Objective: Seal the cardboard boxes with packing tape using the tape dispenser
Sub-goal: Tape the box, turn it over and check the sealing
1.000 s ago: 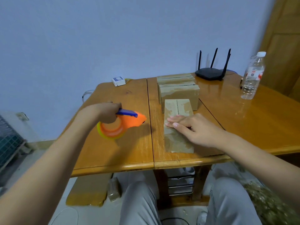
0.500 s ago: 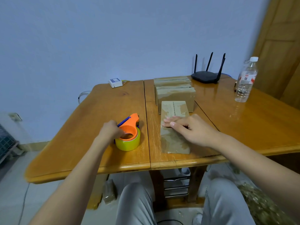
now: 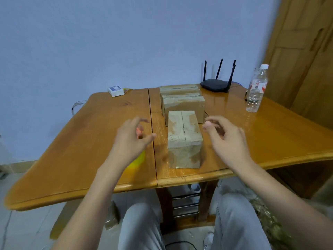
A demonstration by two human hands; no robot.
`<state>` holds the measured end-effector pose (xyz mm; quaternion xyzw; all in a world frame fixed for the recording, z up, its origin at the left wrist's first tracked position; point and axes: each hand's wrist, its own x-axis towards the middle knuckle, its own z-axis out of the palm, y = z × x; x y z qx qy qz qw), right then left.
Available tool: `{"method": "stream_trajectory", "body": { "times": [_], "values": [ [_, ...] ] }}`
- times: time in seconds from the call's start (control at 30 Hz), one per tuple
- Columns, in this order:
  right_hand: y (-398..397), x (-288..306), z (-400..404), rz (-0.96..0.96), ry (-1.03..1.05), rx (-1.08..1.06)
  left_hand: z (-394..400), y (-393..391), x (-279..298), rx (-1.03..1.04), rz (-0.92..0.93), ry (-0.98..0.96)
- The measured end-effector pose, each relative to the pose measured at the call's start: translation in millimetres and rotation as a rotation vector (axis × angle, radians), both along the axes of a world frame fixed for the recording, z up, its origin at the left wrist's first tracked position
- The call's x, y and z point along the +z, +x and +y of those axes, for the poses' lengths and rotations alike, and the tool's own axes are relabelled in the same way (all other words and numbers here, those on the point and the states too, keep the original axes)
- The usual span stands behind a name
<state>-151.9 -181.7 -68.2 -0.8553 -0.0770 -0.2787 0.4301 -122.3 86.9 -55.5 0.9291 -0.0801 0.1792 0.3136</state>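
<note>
Hands hover apart, empty: the left hand (image 3: pixel 130 139) and right hand (image 3: pixel 227 139), fingers loosely curled, flank the small brown cardboard box (image 3: pixel 183 139) near the wooden table's (image 3: pixel 72 150) front edge. Under the left hand, only a yellow sliver of the tape dispenser (image 3: pixel 137 160) shows.

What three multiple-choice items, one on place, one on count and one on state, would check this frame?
1. Where does the water bottle stand?
A. far right of the table
B. on the nearest cardboard box
C. on the floor

2. How many antennas show on the router?
A. one
B. two
C. four

3. What does the right hand hold?
A. nothing
B. the bottle
C. the router

Key: 1 A, it stands near the right edge; 2 C, four black rods rise from it; 3 A, its fingers hang loosely curled beside the box.
</note>
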Motion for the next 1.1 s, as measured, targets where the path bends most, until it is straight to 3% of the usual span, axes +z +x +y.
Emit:
{"method": "stream_trajectory", "body": {
  "times": [0.07,0.13,0.27,0.6,1.1],
  "values": [
    [-11.2,-15.2,0.1,0.12,-0.069,0.038,-21.4,-19.1,-3.3,-0.23,0.049,-0.038],
    [-15.3,-29.6,0.9,0.199,-0.131,0.067,-34.1,-23.5,-14.0,-0.304,0.047,-0.048],
    [-13.0,-42.8,9.8,0.132,-0.166,0.017,-52.4,-19.3,-34.7,-0.235,-0.086,-0.101],
    [-7.4,-53.1,15.1,-0.009,-0.029,-0.155,-60.7,-12.7,-53.9,-0.214,-0.299,-0.114],
    [-10.4,-47.3,-7.3,-0.273,-0.493,-0.09,-56.3,-7.0,-51.1,-0.226,-0.304,-0.06]
  ]
}}
